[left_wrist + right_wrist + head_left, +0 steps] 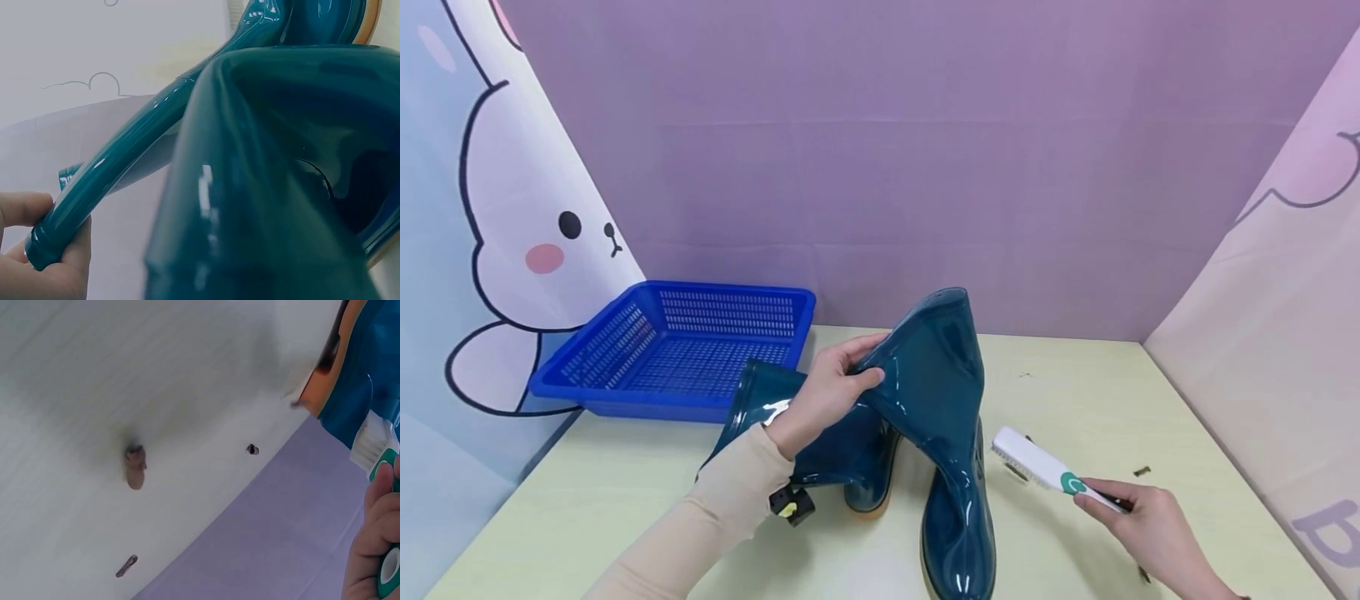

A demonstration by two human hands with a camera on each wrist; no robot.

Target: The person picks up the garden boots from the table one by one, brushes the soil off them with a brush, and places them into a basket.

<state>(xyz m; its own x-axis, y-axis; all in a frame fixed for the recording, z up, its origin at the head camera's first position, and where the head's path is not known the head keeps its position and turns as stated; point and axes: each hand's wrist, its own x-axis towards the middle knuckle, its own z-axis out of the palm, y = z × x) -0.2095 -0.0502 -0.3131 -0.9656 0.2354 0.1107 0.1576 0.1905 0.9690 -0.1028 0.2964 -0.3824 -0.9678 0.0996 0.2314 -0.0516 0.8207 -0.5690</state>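
My left hand pinches the top rim of a glossy dark-teal rain boot, its toe pointing toward me and its shaft leaning. In the left wrist view, thumb and fingers grip that rim from both sides. A second matching rain boot lies behind my left wrist, partly hidden by the arm. On the right, my right hand grips the handle of a white-and-green scrub brush. The bristles face down toward the table, beside the held boot. In the right wrist view the brush bristles overlap the boot.
A blue perforated plastic basket stands at the back left of the pale table. Several small brown bits, one a larger clump, lie on the table at the right. A purple cloth backdrop closes off the rear.
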